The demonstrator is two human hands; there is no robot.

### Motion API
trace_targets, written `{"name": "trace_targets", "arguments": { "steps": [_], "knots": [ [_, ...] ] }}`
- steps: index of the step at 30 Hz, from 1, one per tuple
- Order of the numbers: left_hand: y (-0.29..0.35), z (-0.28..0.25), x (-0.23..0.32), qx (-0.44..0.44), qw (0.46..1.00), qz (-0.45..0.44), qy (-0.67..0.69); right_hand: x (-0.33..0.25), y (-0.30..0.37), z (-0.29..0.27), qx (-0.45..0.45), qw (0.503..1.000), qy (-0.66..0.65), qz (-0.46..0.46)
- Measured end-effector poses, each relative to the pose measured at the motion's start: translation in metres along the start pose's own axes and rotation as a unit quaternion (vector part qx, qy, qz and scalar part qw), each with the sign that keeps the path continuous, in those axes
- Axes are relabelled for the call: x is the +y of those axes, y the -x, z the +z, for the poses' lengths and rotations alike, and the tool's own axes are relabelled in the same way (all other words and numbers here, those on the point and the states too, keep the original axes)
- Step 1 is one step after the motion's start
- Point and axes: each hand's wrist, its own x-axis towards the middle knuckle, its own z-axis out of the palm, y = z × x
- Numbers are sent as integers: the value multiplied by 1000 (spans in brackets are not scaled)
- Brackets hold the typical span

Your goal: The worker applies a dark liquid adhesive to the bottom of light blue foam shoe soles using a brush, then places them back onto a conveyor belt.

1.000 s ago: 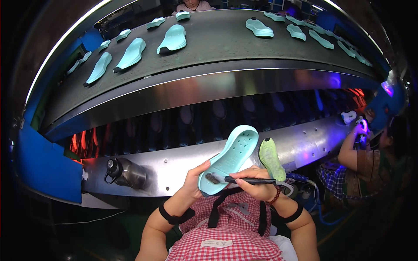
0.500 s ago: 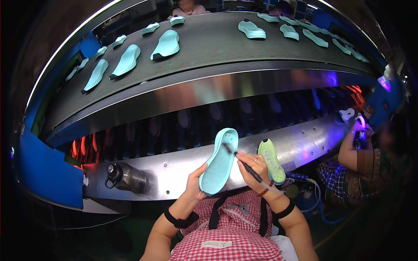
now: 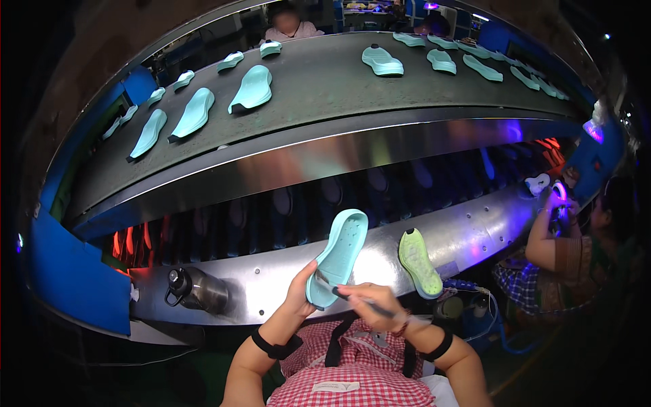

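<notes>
Turquoise shoe sole (image 3: pixel 346 252), raised above the near edge of a steel ledge (image 3: pixel 247 293), its inner face turned up. The left hand (image 3: pixel 298 290) grasps its lower left edge, thumb along the rim; the right hand (image 3: pixel 374 305) has its fingers closed round a black-handled brush (image 3: pixel 337 293). The brush head lies over the sole's lower end, too blurred to show whether the bristles touch.

The ledge is bare polished metal dotted with bolts, curving in the wide view. On it, right of the raised sole and apart from it, lies a yellow-green sole (image 3: pixel 420 263) with a black tip. Behind runs a dark conveyor belt (image 3: pixel 319 78) bearing rows of turquoise soles (image 3: pixel 193 115); beneath it, a dim slot glows orange-red (image 3: pixel 129 241) at both ends. Blue panels (image 3: pixel 78 268) flank the line, and a violet lamp (image 3: pixel 594 130) hangs at the right. One co-worker (image 3: pixel 542 251) sits at that side, another person (image 3: pixel 288 30) beyond the belt.

As for containers — a dark, see-through bottle (image 3: pixel 203 290) with a black looped cap lies on the ledge at left, its contents impossible to make out. Small jars (image 3: pixel 449 308) stand in shadow below the ledge at right, near a blue hose (image 3: pixel 519 347).
</notes>
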Motion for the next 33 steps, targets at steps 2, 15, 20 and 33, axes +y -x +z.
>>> {"name": "trace_targets", "arguments": {
  "steps": [2,15,20,33],
  "knots": [
    [6,12,6,29,997,43,-61,-5,1,-31,11,988,-118,96],
    [-94,170,147,-152,957,245,9,30,63,-111,391,780,-478,98],
    [-151,191,166,56,954,228,185,47,72,-117,372,782,-486,116],
    [-249,237,76,103,458,422,-775,63,75,-136,389,772,-485,134]
  ]
}}
